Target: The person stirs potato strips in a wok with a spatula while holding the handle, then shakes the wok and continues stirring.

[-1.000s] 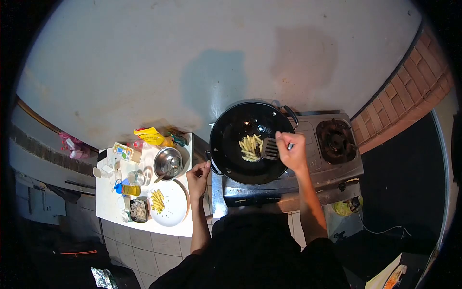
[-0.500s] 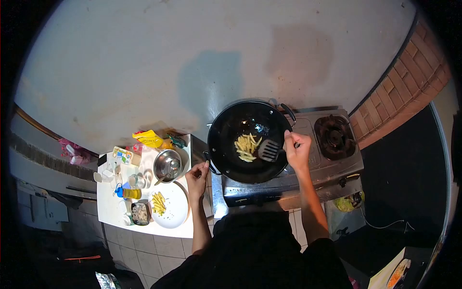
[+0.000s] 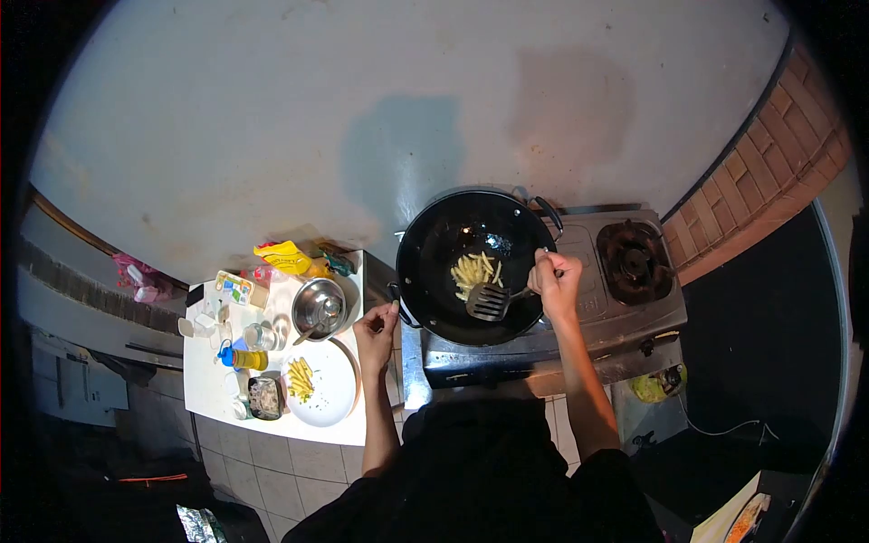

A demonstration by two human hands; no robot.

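Note:
A black two-handled wok [image 3: 444, 222] sits on the left side of the gas stove, with pale cut fries [image 3: 472, 271] heaped near its middle. Closed around the handle of a slotted metal spatula [image 3: 489, 302], my right hand [image 3: 556, 282] is over the wok's right rim. The spatula's head lies at the near edge of the fries. My left hand [image 3: 375, 335] is at the wok's left side handle [image 3: 398, 303], its thumb and fingers pinched on it.
Left of the stove, a white table [image 3: 312, 434] carries a plate [image 3: 337, 389] with more fries, a steel bowl [image 3: 319, 309], a yellow-filled bottle [image 3: 249, 359], jars and packets. A bare burner [image 3: 635, 261] is on the right. The wall [image 3: 299, 136] rises behind.
The spatula head has moved left and slightly toward me, coming against the near side of the fries. My left hand keeps its place at the wok handle.

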